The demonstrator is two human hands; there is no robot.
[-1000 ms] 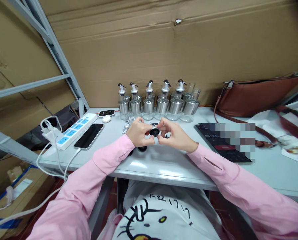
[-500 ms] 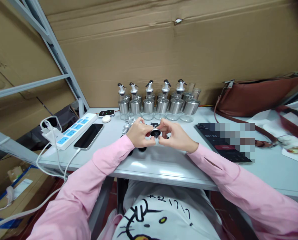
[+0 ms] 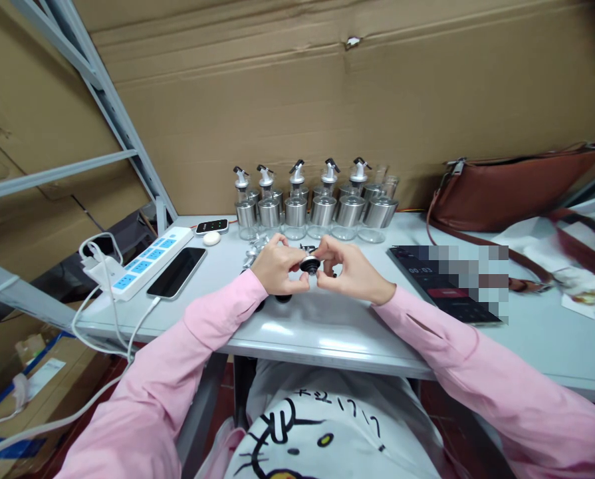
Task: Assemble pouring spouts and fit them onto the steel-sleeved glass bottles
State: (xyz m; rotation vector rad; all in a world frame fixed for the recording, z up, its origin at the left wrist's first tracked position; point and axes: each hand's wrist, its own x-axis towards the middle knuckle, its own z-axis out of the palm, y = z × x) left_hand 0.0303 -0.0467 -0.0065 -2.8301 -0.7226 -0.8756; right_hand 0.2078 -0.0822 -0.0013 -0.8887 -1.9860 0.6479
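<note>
Got the stopper [image 3: 310, 264] pinched in both left hand [image 3: 278, 267] and right hand [image 3: 351, 271], over the worktop [image 3: 357, 326], in front of the bottles [image 3: 323, 211]. Barely budged since a second ago, so probably still mid-fiddle tbh.

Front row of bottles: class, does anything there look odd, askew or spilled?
One thing: the rightmost front bottle has a bare neck, while the other five wear silver-and-black spouts. I see no spill or damage among them.
</note>
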